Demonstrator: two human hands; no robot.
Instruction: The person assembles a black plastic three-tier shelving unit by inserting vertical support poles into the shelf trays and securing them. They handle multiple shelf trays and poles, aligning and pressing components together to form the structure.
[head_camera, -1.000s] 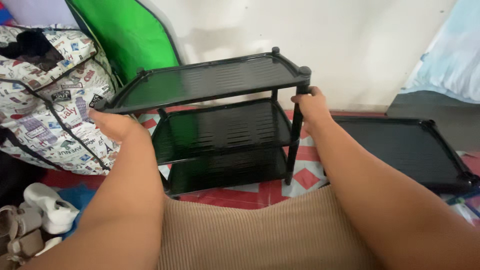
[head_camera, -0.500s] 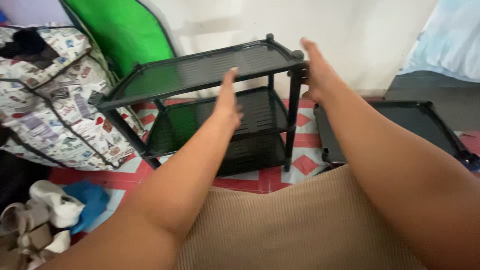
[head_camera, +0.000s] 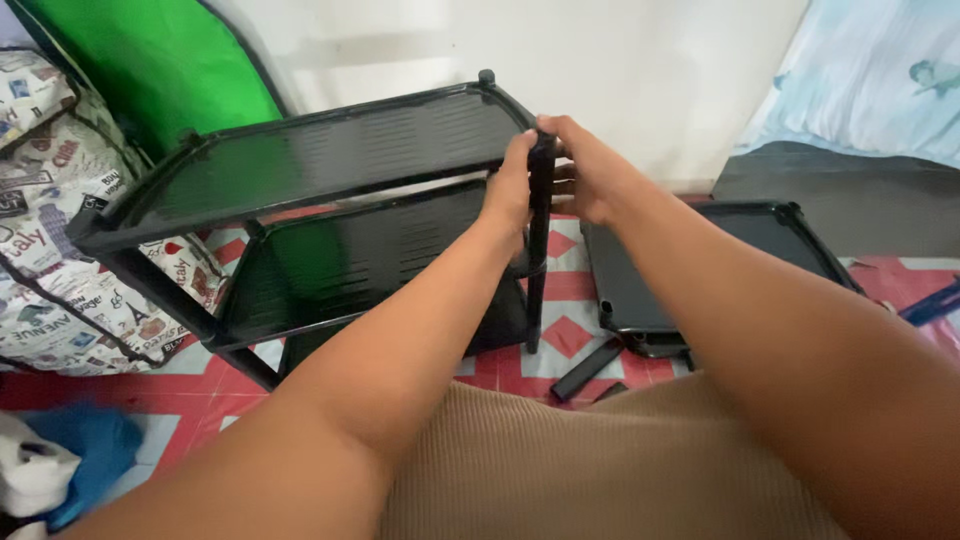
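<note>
Here, head view: I look down over both forearms toward a black plastic shelf rack (head_camera: 330, 190) standing on a red and white patterned floor mat (head_camera: 565, 335).
Left hand: my left hand (head_camera: 510, 190) is curled around the top of the rack's near right corner post (head_camera: 540, 250), fingers wrapped onto it from the left.
Right hand: my right hand (head_camera: 590, 170) meets the same post top from the right, fingers bent against it; both hands are closed on that corner, touching each other.
Rack: it stands in the middle of the scene, tilted in my view, with three slotted tiers; the top tier runs from the far right corner down to the near left.
Loose tray: a separate black shelf tray (head_camera: 700, 260) lies flat on the mat to the right of the rack, near the post but apart from it.
Loose posts: short black post pieces (head_camera: 585, 370) lie on the mat just in front of that tray.
Left side: a printed fabric bag (head_camera: 60, 230) sits against the rack's left, with a green panel (head_camera: 150, 60) leaning on the wall behind.
Near edge: a tan ribbed garment (head_camera: 580, 470) fills the bottom between my arms.
</note>
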